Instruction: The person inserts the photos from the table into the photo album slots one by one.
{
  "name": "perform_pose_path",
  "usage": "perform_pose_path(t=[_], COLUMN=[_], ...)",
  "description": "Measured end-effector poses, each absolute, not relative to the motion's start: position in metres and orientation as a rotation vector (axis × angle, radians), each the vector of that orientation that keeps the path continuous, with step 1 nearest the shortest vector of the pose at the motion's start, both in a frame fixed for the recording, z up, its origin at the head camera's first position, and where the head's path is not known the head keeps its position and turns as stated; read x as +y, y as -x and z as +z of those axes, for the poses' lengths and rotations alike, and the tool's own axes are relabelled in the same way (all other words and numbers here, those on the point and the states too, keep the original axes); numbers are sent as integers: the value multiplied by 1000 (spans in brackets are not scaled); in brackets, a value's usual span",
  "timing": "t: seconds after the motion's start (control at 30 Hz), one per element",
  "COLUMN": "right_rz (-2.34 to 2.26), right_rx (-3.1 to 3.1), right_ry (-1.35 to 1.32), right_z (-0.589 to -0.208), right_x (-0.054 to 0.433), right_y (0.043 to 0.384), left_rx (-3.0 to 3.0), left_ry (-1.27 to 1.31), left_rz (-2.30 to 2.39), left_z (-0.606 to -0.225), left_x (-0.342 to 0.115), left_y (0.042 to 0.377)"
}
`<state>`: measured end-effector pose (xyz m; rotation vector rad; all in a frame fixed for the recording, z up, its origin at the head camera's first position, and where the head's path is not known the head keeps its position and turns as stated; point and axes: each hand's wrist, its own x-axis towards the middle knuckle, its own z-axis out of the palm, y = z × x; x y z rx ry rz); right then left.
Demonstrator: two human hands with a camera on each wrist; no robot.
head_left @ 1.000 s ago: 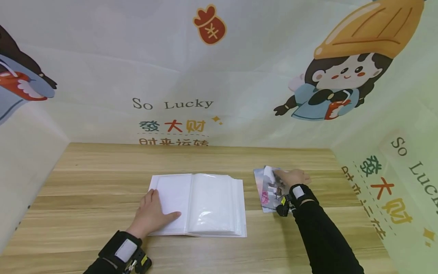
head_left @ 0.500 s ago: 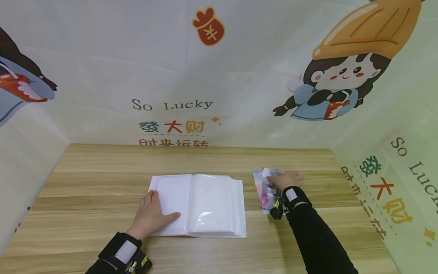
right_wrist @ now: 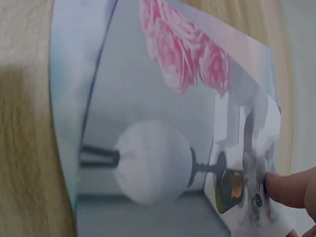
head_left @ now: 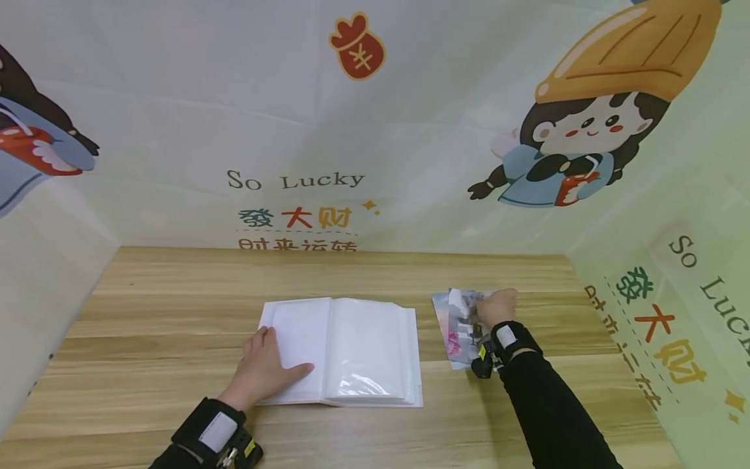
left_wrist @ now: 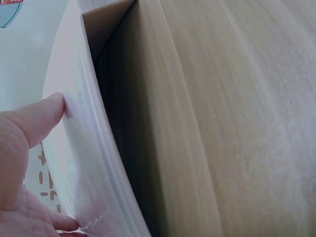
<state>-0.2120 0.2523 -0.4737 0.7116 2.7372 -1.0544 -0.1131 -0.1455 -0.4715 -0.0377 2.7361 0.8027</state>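
An open photo album [head_left: 369, 345] with white pages and clear glossy sleeves lies in the middle of the table. My left hand [head_left: 263, 365] rests on its left page, thumb and fingers spread; the left wrist view shows the thumb [left_wrist: 44, 116] against the album's white side. To the right lies a small stack of photos, the top photo [head_left: 459, 329] printed with pink roses and a round white vase. My right hand [head_left: 497, 307] pinches that top photo near its far right corner. In the right wrist view the thumb [right_wrist: 291, 190] presses on its face; the other fingers are mostly hidden.
The wooden table [head_left: 176, 312] extends around the album and photos. A pale printed backdrop [head_left: 410, 150] stands along the back and both sides. Another photo [head_left: 441, 312] in pale blue and pink shows from under the top one.
My right hand has shifted slightly left over the photos, then back right to the far corner. The left hand stays on the album, which has turned or shifted very slightly.
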Motion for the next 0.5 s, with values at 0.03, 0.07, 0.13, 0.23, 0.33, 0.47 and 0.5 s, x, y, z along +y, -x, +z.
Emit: perform_pose_path(t=[0.03,0.07,0.13,0.23,0.33,0.47,0.5], right_rz=[-1081,-1095,-1078,-1048,-1060,-1042,-1028], right_rx=[2764,2784,2860,2869,2899,2943,2963], right_ry=[-674,-640,-554,-502,-390,-317,-317], right_z=[-477,-480,-495,-518,-543,-507,-489], right_x=[256,260,273,295,317,301,289], right_y=[214,217,229,254,283,286,280], left_rx=[2736,2737,2739,2741,2745,2766,2772], left_ry=[38,35,33,20,2,-26,-34], left_rz=[808,811,818,823,819,821,821], left_z=[-471,-471,-470,-469,-468,-468,-468], left_x=[-145,-144,-141,-136,-130,-120,-117], left_y=[113,113,112,111,108,104,103])
